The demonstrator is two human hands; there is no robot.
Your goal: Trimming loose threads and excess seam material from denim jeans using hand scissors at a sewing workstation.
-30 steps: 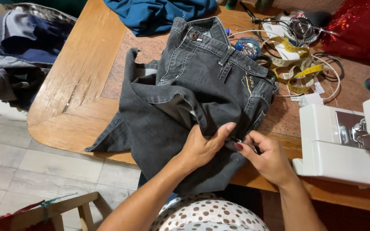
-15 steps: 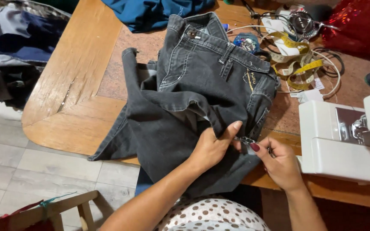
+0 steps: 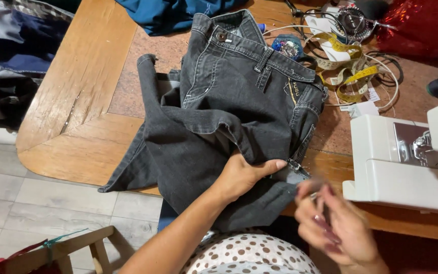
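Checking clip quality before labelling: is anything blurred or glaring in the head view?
Head view: the right hand is motion-blurred, its fingers smeared; the left hand and grey jeans are sharp; light is even, with mild sheen on the wooden table.

Your one head camera looked steeply down from close above, faced forward across the tabletop [image 3: 92, 147], your torso at bottom edge, no second view.

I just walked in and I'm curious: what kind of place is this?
Probably a home sewing or clothing-repair corner. A white sewing machine stands on the wooden table, a yellow measuring tape lies coiled nearby, and dark grey jeans are spread out.
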